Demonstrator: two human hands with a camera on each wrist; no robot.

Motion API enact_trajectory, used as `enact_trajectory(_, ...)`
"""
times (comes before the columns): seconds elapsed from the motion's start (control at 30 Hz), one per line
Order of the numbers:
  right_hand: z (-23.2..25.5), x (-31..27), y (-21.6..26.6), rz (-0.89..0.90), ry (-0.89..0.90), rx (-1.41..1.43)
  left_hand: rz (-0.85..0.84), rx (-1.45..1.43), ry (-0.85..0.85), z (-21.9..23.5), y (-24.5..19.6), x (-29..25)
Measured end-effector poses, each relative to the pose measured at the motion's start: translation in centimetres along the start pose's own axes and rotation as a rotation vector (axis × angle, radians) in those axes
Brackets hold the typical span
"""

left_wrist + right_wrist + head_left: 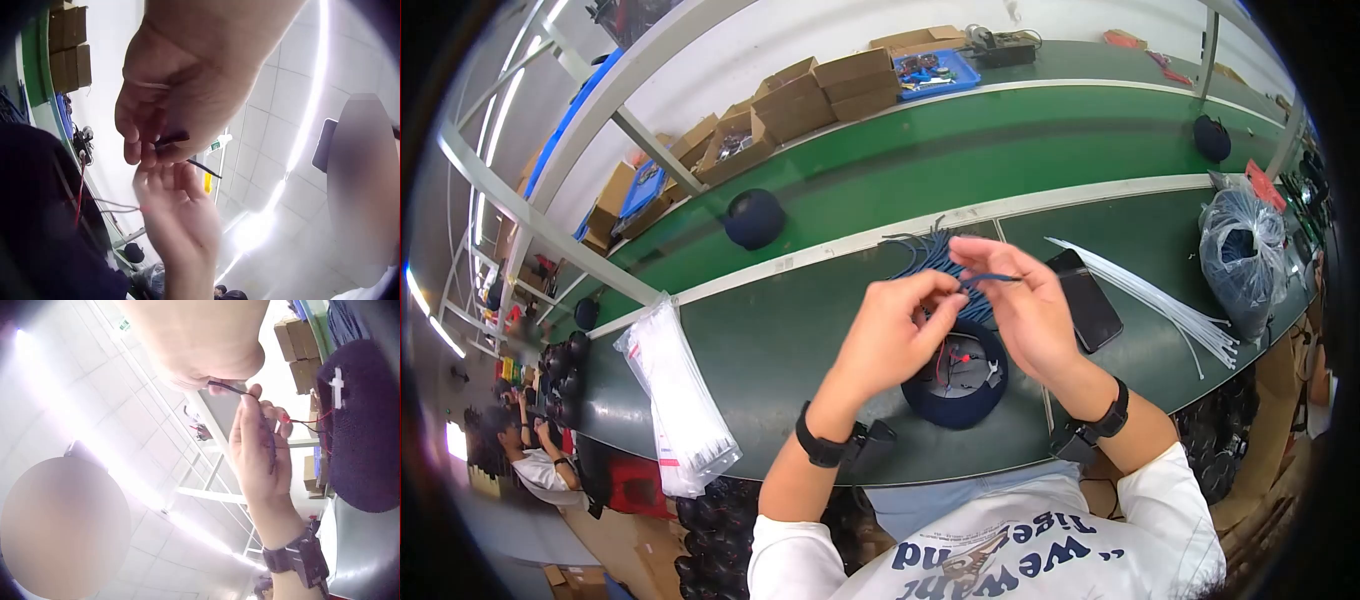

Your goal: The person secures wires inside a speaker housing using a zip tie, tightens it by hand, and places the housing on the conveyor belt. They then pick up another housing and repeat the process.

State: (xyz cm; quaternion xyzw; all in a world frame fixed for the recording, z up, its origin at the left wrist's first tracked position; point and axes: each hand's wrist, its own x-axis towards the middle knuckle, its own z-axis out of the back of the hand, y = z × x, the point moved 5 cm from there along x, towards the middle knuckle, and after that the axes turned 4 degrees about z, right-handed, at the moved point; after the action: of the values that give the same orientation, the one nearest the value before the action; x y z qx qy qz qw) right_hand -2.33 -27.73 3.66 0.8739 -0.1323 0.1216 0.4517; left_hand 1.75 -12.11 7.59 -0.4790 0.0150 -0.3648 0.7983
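A short dark blue cord [992, 278] spans the two raised hands. My left hand [905, 325] pinches it between thumb and fingertips, and its loose end lies along the palm in the right wrist view. The other end of the cord [226, 387] runs to the fingers of my right hand [1035, 315], which hold it. Just below the hands sits a round navy fabric-covered piece [955, 408], hollow side up. Thin red and black wires with a red connector [286, 417] come out of it, close by the left fingers. Behind the hands lies a bundle of blue cords [920, 254].
White cable ties [1145, 295] and a black phone [1086, 305] lie to the right, a bagged stack of white ties [675, 390] to the left. A plastic bag [1245, 260] stands far right. Cardboard boxes [795, 100] and a blue tray [937, 75] line the back. Another navy piece [755, 219] sits beyond the bench.
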Motion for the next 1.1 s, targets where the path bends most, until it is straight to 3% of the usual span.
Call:
enact_trajectory(0.07,0.8,-0.1,0.5,0.027,0.084,0.047,0.139,-0.04,0.055,-0.5,0.2,-1.4)
enact_trajectory(0.17,-0.1,-1.0,1.6,0.055,0.171,0.056,0.299,-0.509,0.053,-1.5,2.1,-3.3)
enact_trajectory(0.2,0.6,-1.2,1.2,0.119,0.191,-0.083,0.302,-0.609,0.059,-1.5,2.4,-3.5)
enact_trajectory(0.3,-0.4,-2.2,0.3,0.111,0.267,-0.265,0.353,-0.74,0.114,-1.3,2.7,-3.7)
enact_trajectory(0.47,-1.2,-1.9,1.4,0.319,0.299,-0.439,0.421,-0.804,0.169,-2.3,3.0,-3.9)
enact_trajectory(0.6,-2.1,-1.5,2.3,0.603,0.46,-0.768,0.383,-0.821,0.246,-2.7,3.4,-4.2)
enact_trajectory(0.7,-0.9,-1.7,2.1,0.438,0.278,-0.713,0.488,-0.785,0.266,-2.6,2.9,-4.3)
enact_trajectory(0.73,-0.3,-1.7,1.7,0.385,0.17,-0.56,0.52,-0.8,0.216,-2.3,2.9,-4.6)
enact_trajectory(0.87,1.3,-1.6,1.3,0.302,0.055,-0.415,0.444,-0.701,0.042,-0.9,4.4,-5.9)
enact_trajectory(0.97,0.9,-1.8,1.3,0.293,0.082,-0.484,0.217,-0.294,-0.198,-0.3,3.8,-6.0)
enact_trajectory(1.07,0.3,-2.1,1.1,0.335,0.132,-0.612,-0.006,-0.122,-0.356,-0.1,4.2,-6.3)
enact_trajectory(1.1,0.0,-2.2,0.9,0.339,0.156,-0.651,-0.006,-0.145,-0.372,-0.2,4.3,-6.4)
